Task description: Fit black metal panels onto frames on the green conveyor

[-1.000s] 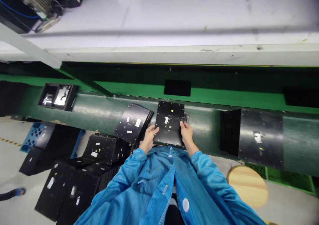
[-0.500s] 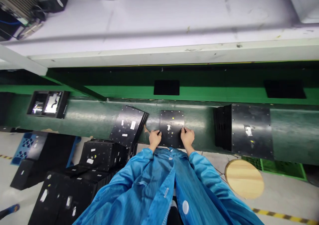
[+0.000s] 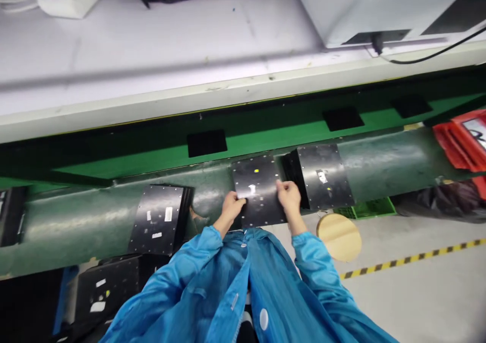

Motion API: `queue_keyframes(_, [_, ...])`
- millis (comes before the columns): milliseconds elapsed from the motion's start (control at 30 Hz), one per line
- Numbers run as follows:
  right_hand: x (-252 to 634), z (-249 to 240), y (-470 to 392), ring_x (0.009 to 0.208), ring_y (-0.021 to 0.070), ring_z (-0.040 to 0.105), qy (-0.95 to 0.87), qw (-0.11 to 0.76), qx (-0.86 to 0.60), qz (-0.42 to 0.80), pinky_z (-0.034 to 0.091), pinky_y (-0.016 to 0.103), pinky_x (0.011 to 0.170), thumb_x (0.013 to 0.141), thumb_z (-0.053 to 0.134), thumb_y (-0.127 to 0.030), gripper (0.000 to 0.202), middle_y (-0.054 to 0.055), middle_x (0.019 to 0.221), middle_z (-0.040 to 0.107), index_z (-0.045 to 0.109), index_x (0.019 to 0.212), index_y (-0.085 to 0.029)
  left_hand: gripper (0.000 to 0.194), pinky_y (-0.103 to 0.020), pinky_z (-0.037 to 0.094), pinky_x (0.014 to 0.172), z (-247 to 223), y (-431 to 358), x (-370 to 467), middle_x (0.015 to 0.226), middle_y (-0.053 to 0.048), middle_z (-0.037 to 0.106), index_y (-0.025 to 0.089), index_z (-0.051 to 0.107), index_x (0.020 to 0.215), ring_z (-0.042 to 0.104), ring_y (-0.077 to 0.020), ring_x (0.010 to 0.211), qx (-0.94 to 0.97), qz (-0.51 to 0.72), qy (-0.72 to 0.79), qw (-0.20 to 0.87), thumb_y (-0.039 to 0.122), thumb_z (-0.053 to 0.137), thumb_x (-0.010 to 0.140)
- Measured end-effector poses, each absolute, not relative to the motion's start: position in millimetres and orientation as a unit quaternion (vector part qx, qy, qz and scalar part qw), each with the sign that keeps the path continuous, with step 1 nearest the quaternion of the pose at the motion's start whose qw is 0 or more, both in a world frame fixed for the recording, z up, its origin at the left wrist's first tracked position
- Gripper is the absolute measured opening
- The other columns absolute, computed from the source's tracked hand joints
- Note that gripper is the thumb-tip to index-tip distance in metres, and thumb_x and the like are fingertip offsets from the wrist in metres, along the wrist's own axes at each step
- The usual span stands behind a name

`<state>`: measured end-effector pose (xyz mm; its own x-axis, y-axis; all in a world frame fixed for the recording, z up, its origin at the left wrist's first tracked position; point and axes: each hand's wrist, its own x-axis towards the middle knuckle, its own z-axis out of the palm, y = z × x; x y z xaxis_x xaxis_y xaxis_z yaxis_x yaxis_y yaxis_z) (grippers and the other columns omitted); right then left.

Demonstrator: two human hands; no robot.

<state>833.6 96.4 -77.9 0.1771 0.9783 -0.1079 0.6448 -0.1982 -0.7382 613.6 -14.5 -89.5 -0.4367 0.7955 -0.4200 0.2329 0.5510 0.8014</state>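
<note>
Between my hands is a flat black panel (image 3: 261, 203) with small dots along its edges, a white label and a yellow mark. My left hand (image 3: 231, 207) grips its left edge, thumb on top. On the opposite edge my right hand (image 3: 289, 197) is closed, fingers bent round the side. The panel appears raised over the green bench; its underside is hidden. Close by on the right lies a stack of similar black panels (image 3: 326, 178). Another stack of black panels (image 3: 157, 216), slightly fanned, rests to the left.
A white shelf (image 3: 159, 59) runs above the green bench (image 3: 383, 155). A round wooden stool (image 3: 339, 236) stands at the lower right. Red bins (image 3: 461, 140) sit at the far right. More black panels (image 3: 108, 287) are piled at lower left.
My hands have carried the black panel rightward, close to the right stack. The panel now looks larger and tilted. My view has swung to the right.
</note>
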Motion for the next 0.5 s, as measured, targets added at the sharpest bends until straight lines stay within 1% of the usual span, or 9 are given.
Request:
queue_keyframes(67, [898, -54, 123, 0.082, 0.0264, 0.064, -0.549, 0.298, -0.740, 0.250, 0.046, 0.036, 0.077, 0.086, 0.060, -0.066, 0.045, 0.011, 0.085, 0.075, 0.070, 0.084, -0.022, 0.016, -0.028, 0.050, 0.082, -71, 19, 659, 0.094, -0.002, 0.073, 0.022, 0.068, 0.094, 0.067, -0.0194, 0.092, 0.398, 0.331, 0.744, 0.423, 0.029, 0.072, 0.080])
queue_keyframes(133, [960, -38, 152, 0.083, 0.0279, 0.064, -0.510, 0.301, -0.777, 0.215, 0.046, 0.039, 0.080, 0.085, 0.061, -0.065, 0.043, 0.012, 0.085, 0.075, 0.070, 0.081, -0.023, 0.014, -0.029, 0.051, 0.084, -53, 59, 707, 0.096, -0.003, 0.072, 0.022, 0.068, 0.090, 0.066, -0.0207, 0.094, 0.452, 0.308, 0.715, 0.435, 0.029, 0.073, 0.079])
queue_keyframes(200, [1011, -31, 180, 0.087, 0.0315, 0.065, -0.477, 0.304, -0.801, 0.195, 0.047, 0.045, 0.084, 0.085, 0.060, -0.063, 0.041, 0.016, 0.085, 0.074, 0.069, 0.077, -0.024, 0.012, -0.032, 0.052, 0.085, -40, 96, 752, 0.101, -0.007, 0.073, 0.021, 0.069, 0.087, 0.067, -0.0242, 0.099, 0.496, 0.280, 0.692, 0.444, 0.028, 0.073, 0.078])
queue_keyframes(267, [1047, -33, 204, 0.094, 0.0370, 0.067, -0.460, 0.308, -0.812, 0.185, 0.047, 0.053, 0.091, 0.085, 0.060, -0.062, 0.040, 0.019, 0.087, 0.074, 0.070, 0.077, -0.024, 0.017, -0.035, 0.054, 0.090, -34, 126, 789, 0.112, -0.014, 0.071, 0.018, 0.072, 0.091, 0.067, -0.0299, 0.108, 0.529, 0.250, 0.676, 0.448, 0.026, 0.073, 0.076])
queue_keyframes(333, [1067, -38, 221, 0.103, 0.0425, 0.068, -0.459, 0.298, -0.817, 0.181, 0.044, 0.063, 0.097, 0.084, 0.062, -0.061, 0.038, 0.021, 0.090, 0.074, 0.071, 0.078, -0.024, 0.030, -0.040, 0.054, 0.097, -35, 143, 815, 0.124, -0.021, 0.067, 0.014, 0.075, 0.101, 0.064, -0.0359, 0.119, 0.547, 0.225, 0.665, 0.456, 0.027, 0.074, 0.074])
queue_keyframes(400, [1074, -45, 230, 0.109, 0.0459, 0.067, -0.465, 0.273, -0.822, 0.185, 0.042, 0.068, 0.099, 0.084, 0.061, -0.060, 0.038, 0.024, 0.093, 0.074, 0.073, 0.081, -0.024, 0.047, -0.043, 0.052, 0.106, -42, 146, 827, 0.134, -0.022, 0.063, 0.013, 0.075, 0.118, 0.060, -0.0383, 0.129, 0.558, 0.221, 0.646, 0.471, 0.030, 0.075, 0.075])
queue_keyframes(467, [1076, -47, 231, 0.114, 0.0475, 0.066, -0.483, 0.251, -0.818, 0.187, 0.041, 0.070, 0.100, 0.085, 0.057, -0.060, 0.042, 0.027, 0.097, 0.074, 0.076, 0.085, -0.022, 0.062, -0.043, 0.049, 0.113, -52, 135, 817, 0.140, -0.020, 0.060, 0.014, 0.069, 0.137, 0.059, -0.0357, 0.133, 0.568, 0.250, 0.619, 0.482, 0.032, 0.074, 0.078])
queue_keyframes(500, [1076, -47, 228, 0.115, 0.0483, 0.065, -0.493, 0.244, -0.814, 0.186, 0.041, 0.070, 0.100, 0.086, 0.055, -0.060, 0.045, 0.028, 0.099, 0.073, 0.078, 0.088, -0.021, 0.066, -0.042, 0.048, 0.115, -57, 126, 801, 0.141, -0.018, 0.059, 0.016, 0.065, 0.143, 0.059, -0.0331, 0.132, 0.573, 0.272, 0.608, 0.478, 0.032, 0.073, 0.080])
